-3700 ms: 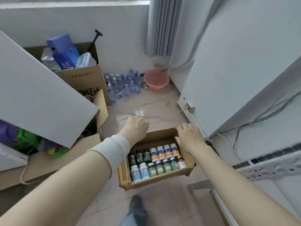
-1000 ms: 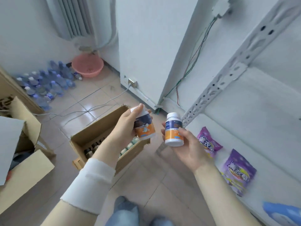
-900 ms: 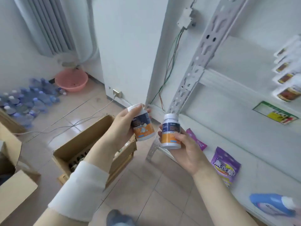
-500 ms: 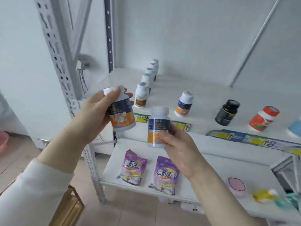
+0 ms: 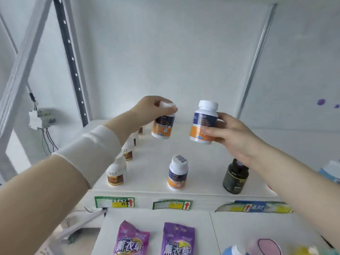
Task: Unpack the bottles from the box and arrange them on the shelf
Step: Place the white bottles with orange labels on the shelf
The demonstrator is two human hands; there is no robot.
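The left hand (image 5: 153, 109), arm stretched forward, grips the first bottle (image 5: 162, 128) from above by its white cap, so it hangs a little tilted; the right hand (image 5: 231, 135) holds the second bottle (image 5: 203, 124) upright, fingers curled round its label. Both bottles are in the air over the shelf (image 5: 150, 151), behind the standing bottle (image 5: 178, 173) at its front edge, one left of it, one right.

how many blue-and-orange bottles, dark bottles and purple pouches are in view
blue-and-orange bottles: 3 (left bottle in the left hand, right bottle in the right hand, standing bottle on the shelf)
dark bottle: 1
purple pouches: 2 (left pouch, right pouch)
total: 6
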